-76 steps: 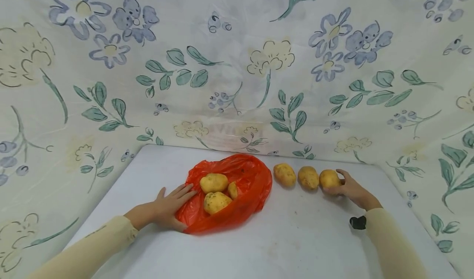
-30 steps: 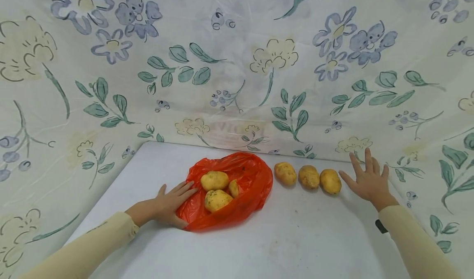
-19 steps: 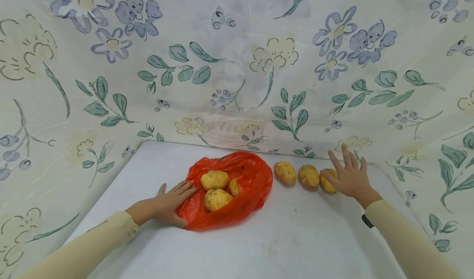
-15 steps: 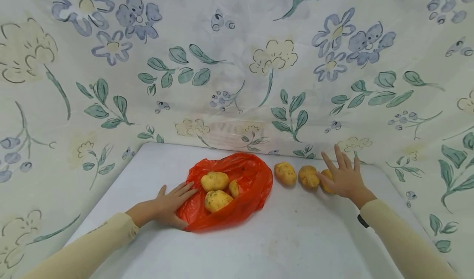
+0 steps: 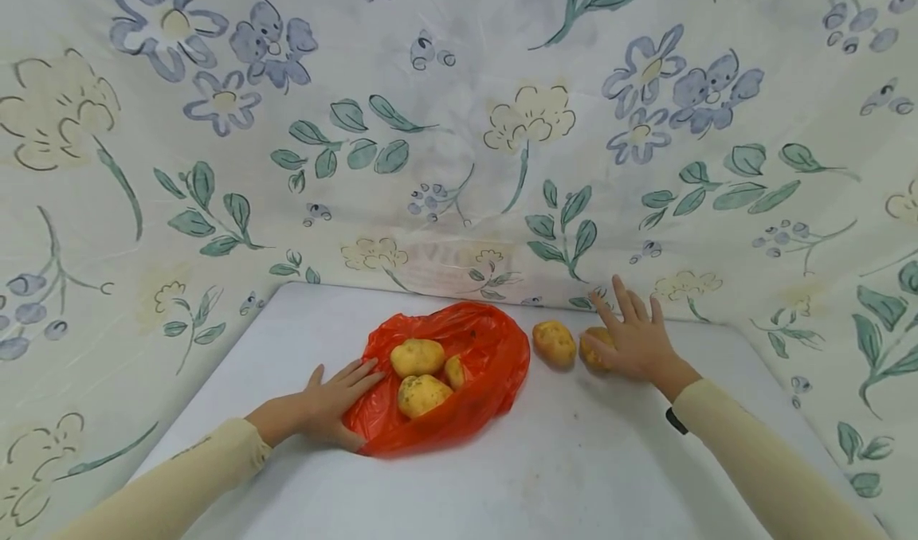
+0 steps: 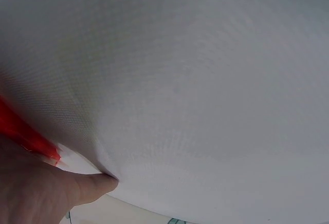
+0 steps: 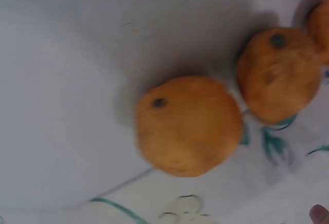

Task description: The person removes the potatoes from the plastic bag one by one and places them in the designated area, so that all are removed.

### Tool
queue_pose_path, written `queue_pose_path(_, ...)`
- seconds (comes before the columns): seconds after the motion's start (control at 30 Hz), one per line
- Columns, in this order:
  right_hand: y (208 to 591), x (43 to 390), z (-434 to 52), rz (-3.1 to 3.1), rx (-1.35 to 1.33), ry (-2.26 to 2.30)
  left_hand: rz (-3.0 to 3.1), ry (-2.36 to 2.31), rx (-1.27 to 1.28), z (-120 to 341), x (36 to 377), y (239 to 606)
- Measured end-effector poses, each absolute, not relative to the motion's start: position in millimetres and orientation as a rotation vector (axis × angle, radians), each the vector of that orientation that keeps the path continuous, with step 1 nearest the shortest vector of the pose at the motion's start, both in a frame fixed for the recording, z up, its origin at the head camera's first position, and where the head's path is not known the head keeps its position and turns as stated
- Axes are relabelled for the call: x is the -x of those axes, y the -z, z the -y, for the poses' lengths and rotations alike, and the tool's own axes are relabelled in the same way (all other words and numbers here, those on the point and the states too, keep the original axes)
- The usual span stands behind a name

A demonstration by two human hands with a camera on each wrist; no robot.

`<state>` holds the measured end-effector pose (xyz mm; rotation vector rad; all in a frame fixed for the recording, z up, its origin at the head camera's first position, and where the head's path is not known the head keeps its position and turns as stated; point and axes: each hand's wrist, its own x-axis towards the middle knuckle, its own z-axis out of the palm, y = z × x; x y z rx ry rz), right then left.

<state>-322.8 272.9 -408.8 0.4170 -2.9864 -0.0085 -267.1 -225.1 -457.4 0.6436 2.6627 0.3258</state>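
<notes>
A red plastic bag (image 5: 482,373) lies open on the white table (image 5: 574,476) with three yellow potatoes in it (image 5: 417,357), (image 5: 421,393), (image 5: 453,371). My left hand (image 5: 331,395) lies flat on the bag's left edge; the left wrist view shows its thumb (image 6: 82,189) beside a strip of the red bag (image 6: 25,131). My right hand (image 5: 633,334) hovers with spread fingers over a row of potatoes right of the bag. One potato (image 5: 555,342) is in full view, a second (image 5: 592,339) is half covered, and the hand hides the third. The right wrist view shows the potatoes (image 7: 189,126), (image 7: 277,88) from above.
A flowered cloth (image 5: 459,142) hangs as a backdrop behind and on both sides of the table. The near half of the table is bare white surface. A dark band (image 5: 674,420) sits on my right wrist.
My right hand let go of the rightmost potato, lifted with spread fingers and moved left over the row, now covering the two right potatoes. The left hand and bag have not moved.
</notes>
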Motion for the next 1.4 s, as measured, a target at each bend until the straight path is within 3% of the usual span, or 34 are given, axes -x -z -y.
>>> queue_pose_path(1.4,411.4,330.7,-115.3,2.901,-0.822,0.004,-2.677,-0.317,-0.648,227.2,266.3,462.6)
